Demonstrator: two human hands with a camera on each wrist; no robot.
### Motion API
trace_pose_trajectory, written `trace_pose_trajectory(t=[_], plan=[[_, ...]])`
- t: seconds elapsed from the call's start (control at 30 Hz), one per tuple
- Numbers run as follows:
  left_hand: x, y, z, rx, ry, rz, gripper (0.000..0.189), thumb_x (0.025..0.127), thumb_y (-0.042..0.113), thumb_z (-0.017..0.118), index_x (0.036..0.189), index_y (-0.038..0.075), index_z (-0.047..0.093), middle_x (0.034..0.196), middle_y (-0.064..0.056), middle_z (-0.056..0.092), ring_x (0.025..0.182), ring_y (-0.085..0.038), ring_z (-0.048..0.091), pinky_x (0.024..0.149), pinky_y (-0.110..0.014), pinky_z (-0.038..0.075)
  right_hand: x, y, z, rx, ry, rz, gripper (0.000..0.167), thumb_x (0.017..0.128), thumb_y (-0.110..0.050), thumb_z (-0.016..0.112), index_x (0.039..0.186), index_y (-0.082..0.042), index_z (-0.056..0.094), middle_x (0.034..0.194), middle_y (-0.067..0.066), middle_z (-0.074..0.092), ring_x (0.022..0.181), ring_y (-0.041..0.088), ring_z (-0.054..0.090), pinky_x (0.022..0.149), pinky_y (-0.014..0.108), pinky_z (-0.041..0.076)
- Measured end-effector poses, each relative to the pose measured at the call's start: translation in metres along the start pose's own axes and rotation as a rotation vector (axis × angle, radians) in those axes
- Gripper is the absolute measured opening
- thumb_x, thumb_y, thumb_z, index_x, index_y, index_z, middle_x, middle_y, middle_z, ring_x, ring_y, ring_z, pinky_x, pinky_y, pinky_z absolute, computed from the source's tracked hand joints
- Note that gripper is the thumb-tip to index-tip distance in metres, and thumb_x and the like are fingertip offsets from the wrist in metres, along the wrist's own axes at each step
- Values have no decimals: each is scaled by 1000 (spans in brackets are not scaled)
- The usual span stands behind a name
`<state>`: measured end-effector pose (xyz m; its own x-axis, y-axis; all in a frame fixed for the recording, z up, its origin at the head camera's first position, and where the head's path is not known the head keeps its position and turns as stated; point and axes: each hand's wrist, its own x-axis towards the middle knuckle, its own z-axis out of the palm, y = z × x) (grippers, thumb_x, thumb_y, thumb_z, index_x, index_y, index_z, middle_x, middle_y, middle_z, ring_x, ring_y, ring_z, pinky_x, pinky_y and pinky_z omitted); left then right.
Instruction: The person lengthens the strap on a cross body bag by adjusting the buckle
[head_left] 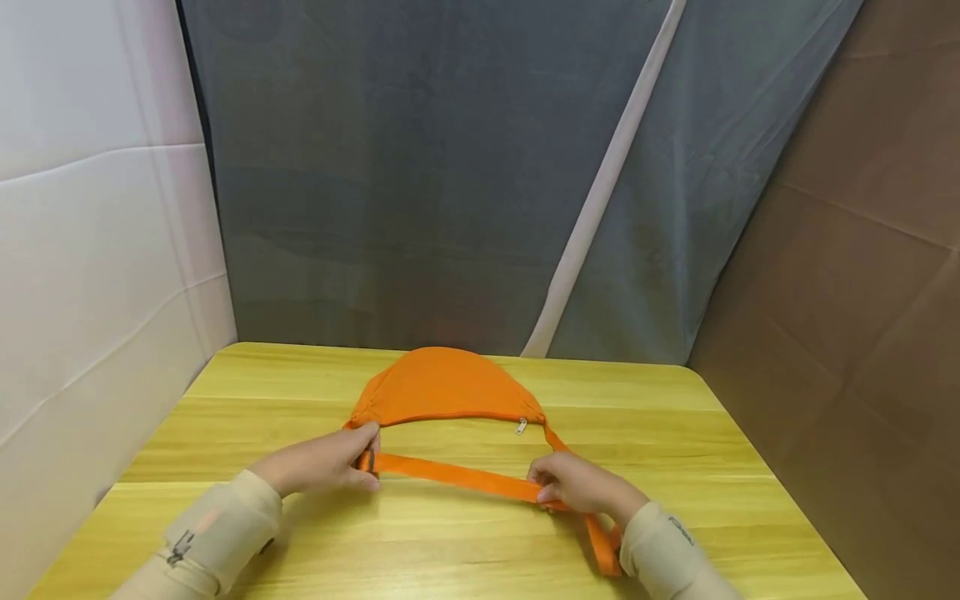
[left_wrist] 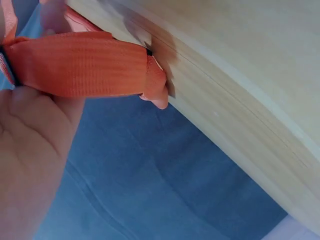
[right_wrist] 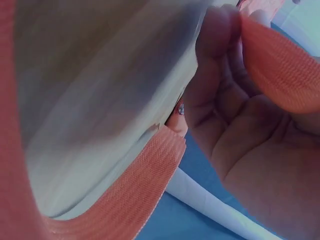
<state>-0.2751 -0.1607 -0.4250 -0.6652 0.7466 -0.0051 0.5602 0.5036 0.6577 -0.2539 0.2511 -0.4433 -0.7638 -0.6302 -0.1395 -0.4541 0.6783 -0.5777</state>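
An orange waist bag (head_left: 446, 387) lies on the table with its curved side toward the back. A metal zipper pull (head_left: 521, 427) hangs at the right end of its straight edge. The orange strap (head_left: 457, 475) runs in front of it between both hands. My left hand (head_left: 322, 462) grips the strap's left end beside a dark buckle (head_left: 371, 461), the webbing crossing its fingers in the left wrist view. With curled fingers, my right hand (head_left: 585, 483) pinches the strap farther right. Past that hand, a loose strap loop (head_left: 602, 546) droops toward the front.
The wood-grain table (head_left: 420, 558) ends at a grey curtain (head_left: 420, 183) crossed by a slanting pale strip (head_left: 607, 175). A white fabric wall (head_left: 97, 225) stands along the left side, and a brown one (head_left: 855, 292) along the right.
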Motion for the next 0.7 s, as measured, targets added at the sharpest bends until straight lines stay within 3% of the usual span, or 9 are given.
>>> trace_pose_trajectory(t=[0.17,0.27,0.4,0.57,0.7], plan=[[1,-5,-2,136,86,102,25,90,28,76,101,12,61,82,9,46,72,-3,43,66,-23,39,-1,0,-2,91,-5,28,10,91,-5,73,89,-9,63,70,-7,59,59,4,52,60,23,50],[1,-5,-3,219,123,124,38,85,31,78,112,7,70,88,9,46,77,-4,42,69,-24,38,-3,-1,-2,142,-1,27,9,96,-3,65,100,-6,57,67,-5,56,54,5,48,55,21,45],[0,-9,-2,259,173,107,54,80,32,82,121,1,70,95,7,58,81,-6,48,73,-27,45,-4,-7,-1,45,33,-33,14,103,-12,57,112,-11,46,66,-8,44,57,3,37,58,20,37],[-1,-15,-2,235,213,85,39,79,28,85,108,6,71,91,7,61,80,-7,51,71,-28,46,-6,-19,5,-211,33,-67,38,96,-41,64,120,-17,47,66,-12,37,57,3,33,58,22,36],[-2,-19,-1,203,220,77,33,78,28,86,101,11,68,82,11,53,74,-6,47,66,-25,41,-10,-22,8,-345,40,-73,29,99,-32,69,118,-18,51,70,-12,44,60,3,40,59,23,40]])
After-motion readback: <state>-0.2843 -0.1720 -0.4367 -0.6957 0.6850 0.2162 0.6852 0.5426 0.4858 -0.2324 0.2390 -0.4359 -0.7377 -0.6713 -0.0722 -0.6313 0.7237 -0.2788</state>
